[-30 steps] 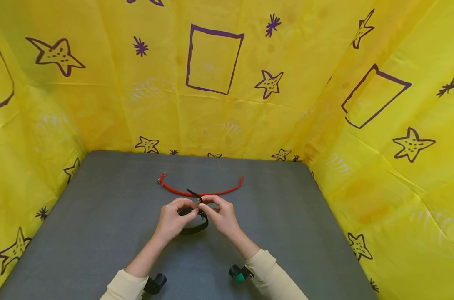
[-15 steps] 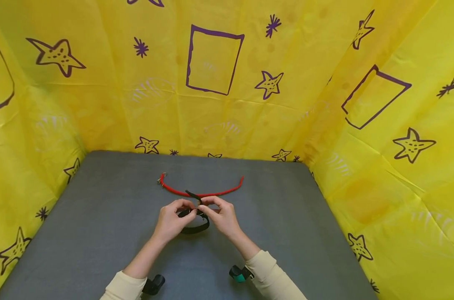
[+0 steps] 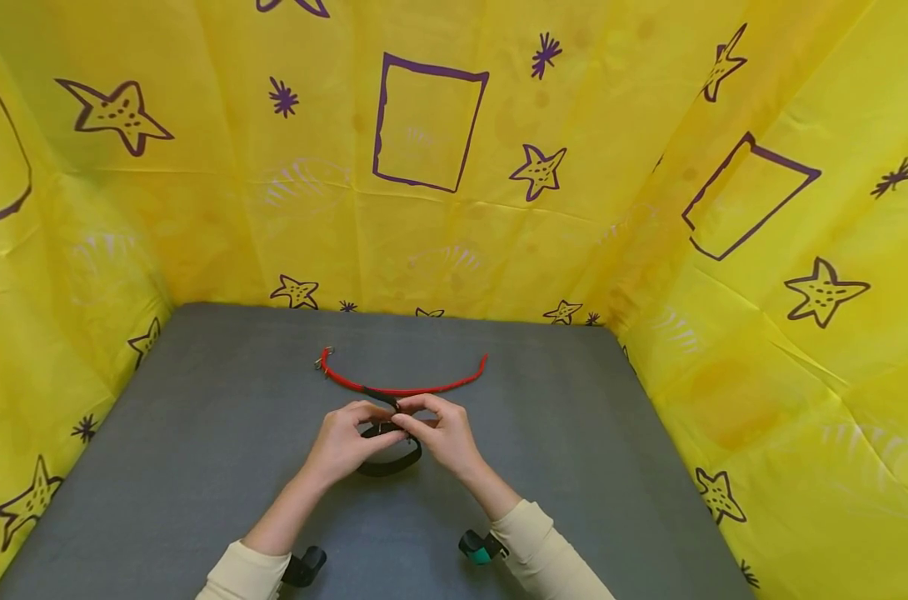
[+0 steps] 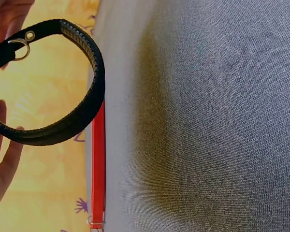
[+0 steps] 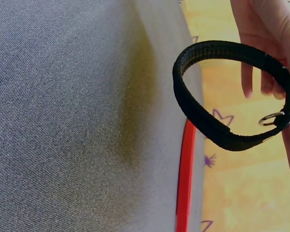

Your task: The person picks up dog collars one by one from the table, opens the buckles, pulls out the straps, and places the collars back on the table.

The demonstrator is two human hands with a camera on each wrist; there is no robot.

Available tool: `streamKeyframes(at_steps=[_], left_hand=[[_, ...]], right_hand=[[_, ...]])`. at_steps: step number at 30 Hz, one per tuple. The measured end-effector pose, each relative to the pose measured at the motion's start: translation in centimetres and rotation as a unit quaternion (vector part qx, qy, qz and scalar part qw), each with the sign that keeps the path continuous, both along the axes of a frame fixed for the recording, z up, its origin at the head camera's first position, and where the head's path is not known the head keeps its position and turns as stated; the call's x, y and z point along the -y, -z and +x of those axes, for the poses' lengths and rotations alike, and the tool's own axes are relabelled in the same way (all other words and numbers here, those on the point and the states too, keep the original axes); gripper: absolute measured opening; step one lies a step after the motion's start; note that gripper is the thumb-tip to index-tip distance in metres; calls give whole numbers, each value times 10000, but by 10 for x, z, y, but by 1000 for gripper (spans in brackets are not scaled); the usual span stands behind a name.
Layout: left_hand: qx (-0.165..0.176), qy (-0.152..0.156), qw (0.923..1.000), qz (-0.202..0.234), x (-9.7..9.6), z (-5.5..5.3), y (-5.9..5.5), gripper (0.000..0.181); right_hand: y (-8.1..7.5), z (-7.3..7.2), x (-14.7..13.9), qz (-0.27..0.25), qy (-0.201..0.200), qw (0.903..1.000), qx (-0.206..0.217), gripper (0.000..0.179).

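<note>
A black dog collar (image 3: 391,468), bent into a loop, hangs between both hands above the table. My left hand (image 3: 343,442) pinches it from the left, and my right hand (image 3: 445,429) grips it around the closure, where fingers partly hide the buckle. The strap's free end (image 3: 380,397) pokes out beyond the fingertips, pointing away and left. In the left wrist view a metal D-ring (image 4: 22,50) and an eyelet (image 4: 29,35) show on the strap. A padded lining is visible inside the loop (image 5: 188,96) in the right wrist view.
Just beyond the hands a red collar (image 3: 439,388) lies in a curve on the grey table (image 3: 574,467), its metal fittings (image 3: 324,358) at the left end. Yellow patterned cloth (image 3: 454,233) walls the back and both sides.
The strap's free end has come down and slid further out to the left, from sticking up. The collar's loop has dropped slightly; both hands stay nearly in place, the left fingers shifting a little.
</note>
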State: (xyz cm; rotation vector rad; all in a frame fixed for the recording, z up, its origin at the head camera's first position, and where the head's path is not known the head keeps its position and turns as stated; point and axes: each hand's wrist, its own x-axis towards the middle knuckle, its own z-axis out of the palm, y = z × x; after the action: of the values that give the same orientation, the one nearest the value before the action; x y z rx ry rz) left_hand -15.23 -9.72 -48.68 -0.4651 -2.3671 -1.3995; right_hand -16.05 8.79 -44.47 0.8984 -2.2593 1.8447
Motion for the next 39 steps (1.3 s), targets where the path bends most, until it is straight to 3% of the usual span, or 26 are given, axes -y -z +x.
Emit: streamKeyframes(at_steps=[4, 10, 22, 32, 39], left_hand=[[-154, 63, 9999, -38, -1, -1, 2, 24], [-643, 85, 9979, -17, -3, 0, 3, 19], [-1145, -80, 9927, 360, -6, -2, 6, 15], [-867, -274, 9945, 527, -2, -1, 3, 16], [-547, -189, 9961, 671, 1, 2, 0, 17]], right_hand=[[0, -1, 1, -109, -125, 9998, -120, 18], [2, -3, 1, -189, -207, 9992, -290, 17], [1, -5, 1, -232, -272, 9993, -141, 17], [2, -4, -9, 41, -382, 9991, 171, 24], [3, -6, -13, 303, -658, 9962, 474, 26]])
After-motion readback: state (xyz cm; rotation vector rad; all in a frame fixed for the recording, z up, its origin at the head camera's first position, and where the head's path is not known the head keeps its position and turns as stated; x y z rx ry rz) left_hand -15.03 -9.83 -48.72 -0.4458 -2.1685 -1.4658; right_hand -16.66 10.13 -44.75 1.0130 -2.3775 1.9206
